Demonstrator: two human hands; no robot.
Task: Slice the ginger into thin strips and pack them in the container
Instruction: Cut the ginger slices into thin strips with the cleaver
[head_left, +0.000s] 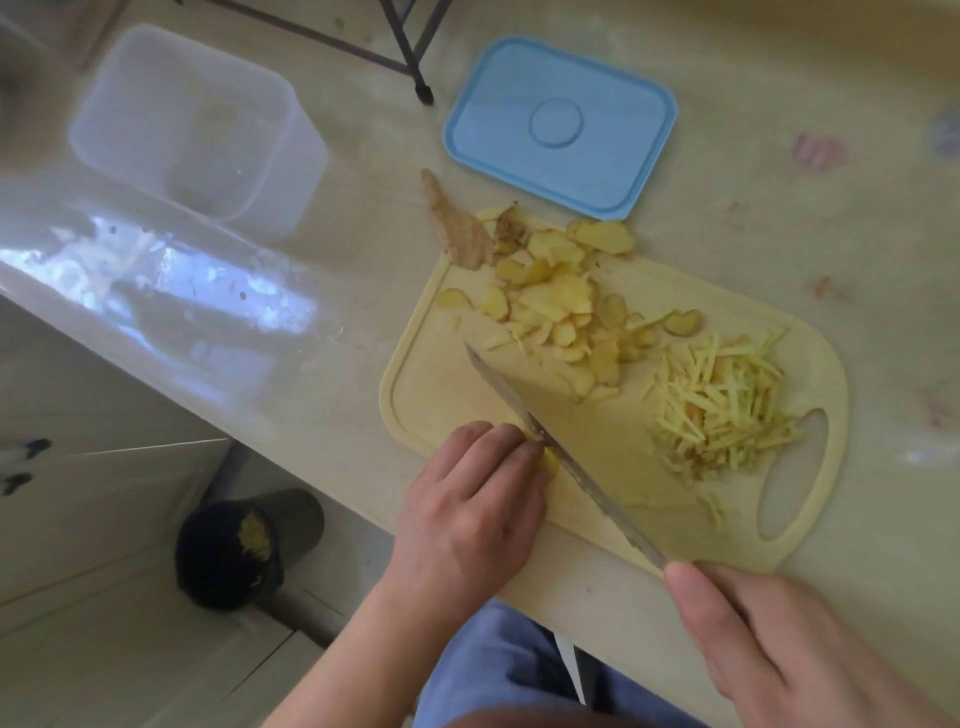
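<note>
A pale yellow cutting board (810, 519) lies on the table. On its far part sits a heap of ginger slices (556, 301); a pile of thin ginger strips (722, 405) lies at its right. My left hand (472, 504) presses curled fingertips on a small stack of ginger (550, 462) at the board's near left edge. My right hand (800, 644) grips the knife (566, 462), whose blade runs diagonally right beside the left fingertips. The clear plastic container (130, 119) stands empty at the far left.
The blue lid (561, 124) lies on the table beyond the board. A piece of ginger peel (457, 228) rests at the board's far left corner. The table edge runs diagonally; below it on the floor stands a dark bin (228, 551) with scraps inside.
</note>
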